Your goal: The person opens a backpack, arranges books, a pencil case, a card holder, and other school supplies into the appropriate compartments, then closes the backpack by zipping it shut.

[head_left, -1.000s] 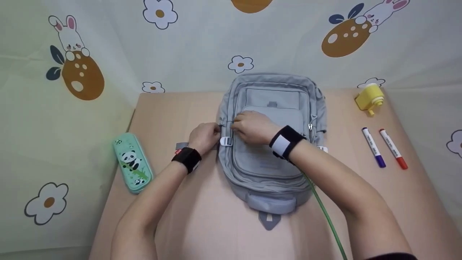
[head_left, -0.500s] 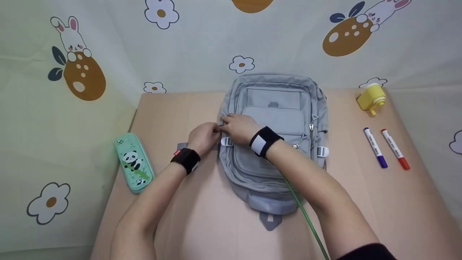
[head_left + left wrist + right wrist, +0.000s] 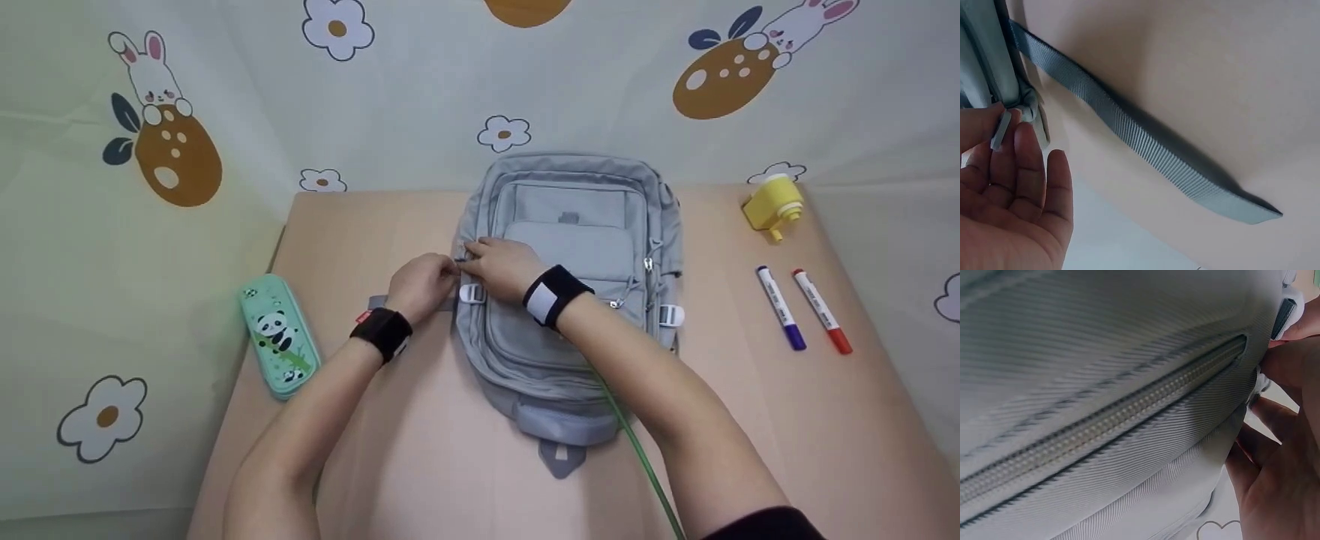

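A grey backpack point(image 3: 574, 251) lies on the table, top handle point(image 3: 566, 424) toward me. At its left edge my left hand point(image 3: 421, 283) pinches a small flat grey tab point(image 3: 1001, 130) between thumb and index finger, the other fingers loosely bent. My right hand point(image 3: 502, 268) reaches across the front to that same edge. In the right wrist view its thumb and fingers point(image 3: 1278, 417) pinch at the bag's side, close to a white buckle piece point(image 3: 1296, 305); what exactly they hold is partly hidden. A loose webbing strap point(image 3: 1129, 132) hangs out beside the left hand.
A green panda pencil case point(image 3: 279, 336) lies on the left. On the right are a yellow pencil sharpener point(image 3: 774, 204), a blue-capped marker point(image 3: 781, 307) and a red-capped marker point(image 3: 823, 311). A green cable point(image 3: 637, 450) trails from under the right wrist.
My right hand has moved left across the backpack's front to its left edge, beside the left hand, then stayed there. The left hand has barely moved.
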Motion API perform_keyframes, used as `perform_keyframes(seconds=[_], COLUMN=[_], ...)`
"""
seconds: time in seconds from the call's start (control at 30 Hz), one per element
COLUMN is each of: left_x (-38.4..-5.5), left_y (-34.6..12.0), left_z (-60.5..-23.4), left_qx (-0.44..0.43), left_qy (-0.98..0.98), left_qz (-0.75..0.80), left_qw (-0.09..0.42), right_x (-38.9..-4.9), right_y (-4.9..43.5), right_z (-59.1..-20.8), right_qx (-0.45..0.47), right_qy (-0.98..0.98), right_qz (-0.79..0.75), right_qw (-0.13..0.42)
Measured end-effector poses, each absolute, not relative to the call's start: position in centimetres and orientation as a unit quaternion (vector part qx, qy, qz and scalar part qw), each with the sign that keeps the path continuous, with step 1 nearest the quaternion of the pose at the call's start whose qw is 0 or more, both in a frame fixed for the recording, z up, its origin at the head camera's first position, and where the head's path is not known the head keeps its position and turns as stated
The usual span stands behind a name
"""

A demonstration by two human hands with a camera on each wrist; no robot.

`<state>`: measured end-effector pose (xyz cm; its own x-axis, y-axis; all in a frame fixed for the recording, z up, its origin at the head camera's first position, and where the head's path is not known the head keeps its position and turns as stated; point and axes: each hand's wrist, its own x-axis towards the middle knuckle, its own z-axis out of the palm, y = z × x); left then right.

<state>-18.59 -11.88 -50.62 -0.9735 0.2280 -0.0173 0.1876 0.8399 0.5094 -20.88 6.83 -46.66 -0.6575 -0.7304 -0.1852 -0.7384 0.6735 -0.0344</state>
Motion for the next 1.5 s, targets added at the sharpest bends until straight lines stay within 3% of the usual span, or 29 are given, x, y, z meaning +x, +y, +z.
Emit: perform_keyframes(seconds=[0.37, 0.67, 0.93, 1.2, 1.5], left_x=[-18.4, -18.6, -17.4, -16.8, -16.5], left_y=[-11.7, -12.2, -13.0, -12.8, -12.5], left_z=[-49.5, -48.5, -47.7, -48.0, -49.2], left_qx=[0.124, 0.124, 0.175, 0.176, 0.166], left_qy=[0.961, 0.955, 0.94, 0.942, 0.944], left_qz=[0.238, 0.235, 0.21, 0.22, 0.256], left_qw=[0.064, 0.13, 0.204, 0.182, 0.125], right_x=[-20.9, -20.8, -20.5, -20.6, -19.9], right_y=[7.0, 6.5, 6.6, 6.7, 6.0], right_z=[-46.9, -47.1, -46.8, -46.8, -46.2], right_qx=[-0.4, -0.393, -0.388, -0.397, -0.429], right_qy=[0.911, 0.913, 0.915, 0.913, 0.898], right_qz=[0.014, 0.031, 0.024, 0.022, 0.0], right_qw=[0.097, 0.108, 0.11, 0.094, 0.101])
